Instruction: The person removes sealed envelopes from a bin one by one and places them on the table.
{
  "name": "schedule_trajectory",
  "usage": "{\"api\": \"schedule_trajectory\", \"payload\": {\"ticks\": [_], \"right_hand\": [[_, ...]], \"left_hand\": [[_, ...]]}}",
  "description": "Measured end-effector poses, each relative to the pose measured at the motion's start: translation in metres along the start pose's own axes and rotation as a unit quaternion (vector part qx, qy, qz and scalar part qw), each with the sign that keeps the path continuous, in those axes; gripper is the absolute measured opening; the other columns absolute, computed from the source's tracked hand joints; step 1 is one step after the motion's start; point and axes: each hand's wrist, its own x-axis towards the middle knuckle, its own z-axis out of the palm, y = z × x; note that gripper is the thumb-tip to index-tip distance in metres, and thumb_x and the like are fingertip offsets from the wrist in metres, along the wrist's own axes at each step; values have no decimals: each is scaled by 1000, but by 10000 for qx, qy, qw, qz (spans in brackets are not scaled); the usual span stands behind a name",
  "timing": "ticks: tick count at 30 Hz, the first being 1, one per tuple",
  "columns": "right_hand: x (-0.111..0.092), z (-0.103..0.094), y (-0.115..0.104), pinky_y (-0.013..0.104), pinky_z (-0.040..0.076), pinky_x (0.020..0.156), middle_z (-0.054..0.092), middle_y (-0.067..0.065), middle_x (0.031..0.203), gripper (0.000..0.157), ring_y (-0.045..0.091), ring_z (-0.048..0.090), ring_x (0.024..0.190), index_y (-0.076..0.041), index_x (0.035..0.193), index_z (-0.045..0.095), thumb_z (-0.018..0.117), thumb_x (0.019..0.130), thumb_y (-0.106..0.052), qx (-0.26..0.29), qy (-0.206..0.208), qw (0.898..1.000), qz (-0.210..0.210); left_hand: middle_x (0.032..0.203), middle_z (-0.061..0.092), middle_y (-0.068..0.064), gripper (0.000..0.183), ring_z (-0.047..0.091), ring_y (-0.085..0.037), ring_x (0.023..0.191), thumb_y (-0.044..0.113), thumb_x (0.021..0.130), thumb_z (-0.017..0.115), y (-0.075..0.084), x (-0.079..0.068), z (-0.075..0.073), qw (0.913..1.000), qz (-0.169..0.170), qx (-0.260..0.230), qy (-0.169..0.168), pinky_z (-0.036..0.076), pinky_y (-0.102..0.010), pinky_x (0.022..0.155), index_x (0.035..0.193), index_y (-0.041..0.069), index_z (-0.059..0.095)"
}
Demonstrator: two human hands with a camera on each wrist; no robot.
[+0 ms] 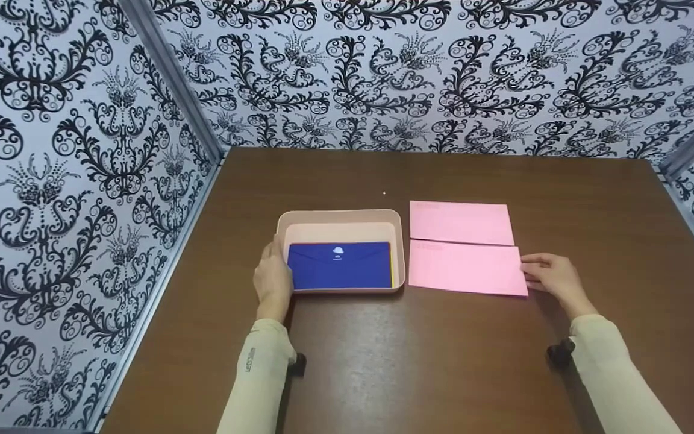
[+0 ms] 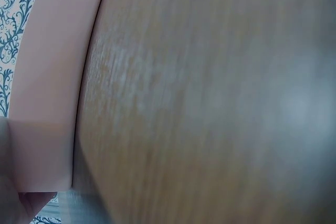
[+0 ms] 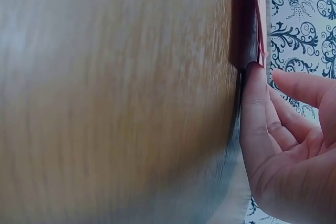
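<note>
At my side of the table the peach tray sits upright on the brown tabletop, a blue envelope lying in it with red and yellow edges peeping out toward three o'clock. The person's left hand rests against the tray's nine o'clock wall; I can't tell whether its fingers curl round the rim. Outside the tray, at three o'clock, lies the nearer pink envelope, and the farther pink envelope is just beyond its twelve o'clock edge. The right hand seems to pinch the nearer one's three o'clock end.

With so shallow a hold, I'd say the envelope could slip or crease if tugged. Pushed toward twelve, it might ride over its neighbour; pushed toward nine, it could buckle against the tray. A shove from the left hand could nudge the tray into both.
</note>
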Motion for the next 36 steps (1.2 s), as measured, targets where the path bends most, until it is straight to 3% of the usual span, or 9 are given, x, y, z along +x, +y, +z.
{"api": "schedule_trajectory", "payload": {"ticks": [18,28,36], "right_hand": [[1,0,0,20,60,72,69,-12,87,47,-2,67,76,17,132,50,58,99,-16,91,49,9999,69],[0,-2,-2,21,60,72,71,-2,96,49,-1,68,76,18,133,49,57,100,-17,-72,42,10000,50],[1,-3,0,21,60,72,69,-8,88,48,-1,69,74,18,133,50,57,100,-18,-7,88,9999,89]], "left_hand": [[136,62,-13,55,69,-45,99,-1,92,49,0,-1,0,9997,162,-80,154,56,-54,84,147,8,48],[137,61,-12,54,68,-46,100,1,94,48,0,0,0,9999,42,-56,95,56,-55,85,147,11,48],[137,61,-13,52,68,-45,101,1,95,47,1,-1,0,9999,55,-97,123,56,-55,86,147,10,48]]}}
